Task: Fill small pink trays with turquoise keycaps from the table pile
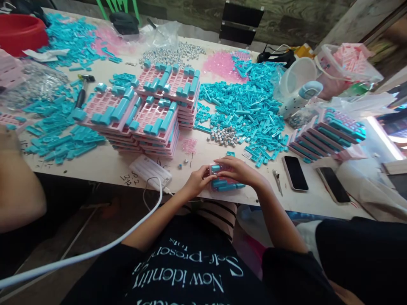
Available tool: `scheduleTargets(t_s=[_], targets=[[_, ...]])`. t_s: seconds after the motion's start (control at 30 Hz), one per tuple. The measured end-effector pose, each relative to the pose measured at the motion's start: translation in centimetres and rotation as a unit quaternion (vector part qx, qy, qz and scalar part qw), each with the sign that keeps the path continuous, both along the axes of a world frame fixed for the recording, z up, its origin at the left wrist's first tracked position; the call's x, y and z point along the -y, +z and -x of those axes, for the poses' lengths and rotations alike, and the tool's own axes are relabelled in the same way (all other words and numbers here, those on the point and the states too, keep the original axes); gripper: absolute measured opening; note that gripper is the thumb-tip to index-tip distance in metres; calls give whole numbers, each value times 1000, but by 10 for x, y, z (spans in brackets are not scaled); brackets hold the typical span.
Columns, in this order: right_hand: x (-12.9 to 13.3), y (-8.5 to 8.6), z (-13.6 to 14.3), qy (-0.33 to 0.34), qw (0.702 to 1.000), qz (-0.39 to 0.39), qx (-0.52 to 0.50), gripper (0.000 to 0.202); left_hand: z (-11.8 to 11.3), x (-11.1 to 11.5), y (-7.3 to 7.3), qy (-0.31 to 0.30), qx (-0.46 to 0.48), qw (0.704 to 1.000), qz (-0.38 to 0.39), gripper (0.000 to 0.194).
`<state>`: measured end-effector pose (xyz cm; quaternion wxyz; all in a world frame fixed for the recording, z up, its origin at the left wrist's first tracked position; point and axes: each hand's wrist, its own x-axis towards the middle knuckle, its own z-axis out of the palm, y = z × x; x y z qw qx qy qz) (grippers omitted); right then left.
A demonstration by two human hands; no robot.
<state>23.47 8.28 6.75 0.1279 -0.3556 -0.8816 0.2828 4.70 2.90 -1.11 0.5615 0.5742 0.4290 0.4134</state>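
Observation:
A small pink plastic frame with turquoise pieces (227, 186) lies at the table's near edge, between my two hands. My left hand (199, 181) grips its left side, thumb and fingers closed at the corner. Across its top reaches my right hand (235, 170), fingers bent over the frame near a turquoise piece (215, 168); they partly hide the pink grid. Just beyond my hands is a loose turquoise piece (230, 154). A few tiny metal parts (180, 166) lie to the left.
Stacked pink frames (155, 120) stand ahead to the left. A heap of turquoise pieces (251, 110) spreads behind. Two phones (295, 173) and nail clippers (277, 182) lie right. A white power bank (151, 171) trails a cable (127, 233). Another person's arm (19, 182) is at left.

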Motion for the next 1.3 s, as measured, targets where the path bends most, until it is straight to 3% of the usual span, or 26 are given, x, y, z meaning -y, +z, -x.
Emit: scheduleTargets(t_s=[0.17,0.37,0.57,0.83,1.0,1.3], targets=[[12,-18,5,-44,992,-113,-38,19,-1,-4,-8,27,119,987,101,40],[22,-34,12,-109,981,-161,-22,17,-1,-5,0,37,150,971,183,43],[18,-31,10,-106,984,-132,-58,16,-2,-9,2,58,186,945,261,41],[20,-34,7,-154,975,-13,-157,17,-1,-9,-2,78,183,942,271,34],[21,-33,12,-154,977,57,-137,18,-1,-10,0,84,182,943,267,32],[17,-25,17,-129,981,96,-111,16,2,-16,5,53,229,919,317,34]])
